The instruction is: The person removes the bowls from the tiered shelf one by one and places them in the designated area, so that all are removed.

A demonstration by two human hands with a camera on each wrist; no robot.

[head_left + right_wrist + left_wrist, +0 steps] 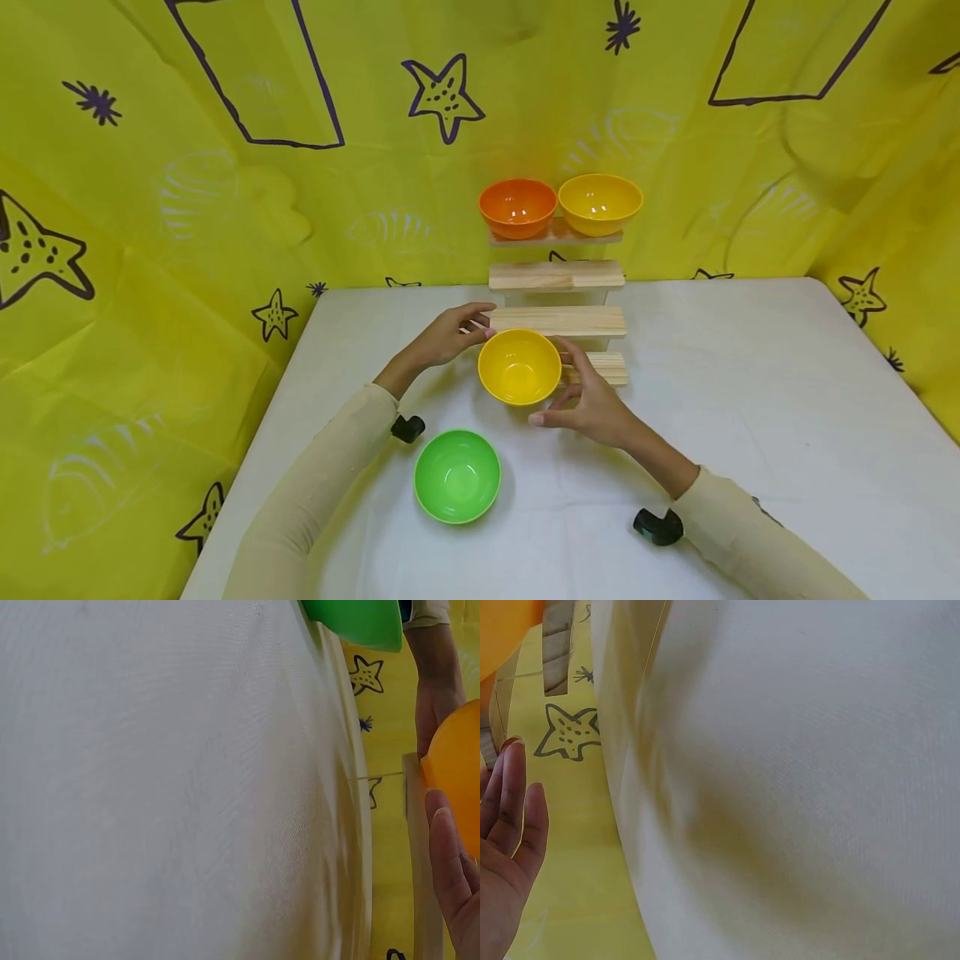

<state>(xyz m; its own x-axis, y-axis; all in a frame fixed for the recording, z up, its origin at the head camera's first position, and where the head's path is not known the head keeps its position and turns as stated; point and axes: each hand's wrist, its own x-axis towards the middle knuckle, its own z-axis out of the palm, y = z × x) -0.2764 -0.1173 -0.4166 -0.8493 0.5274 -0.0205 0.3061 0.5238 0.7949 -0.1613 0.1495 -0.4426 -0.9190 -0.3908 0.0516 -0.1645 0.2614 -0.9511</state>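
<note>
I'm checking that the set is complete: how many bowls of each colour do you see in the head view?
Yellow bowls: 2
Orange bowl: 1
Green bowl: 1
Total: 4

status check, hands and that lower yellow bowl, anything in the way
Left hand and right hand flank the lower glossy yellow round bowl, fingers loosely spread. Pale wooden stepped stand behind it. Glossy green round bowl set apart, apparently not obstructing.
</note>
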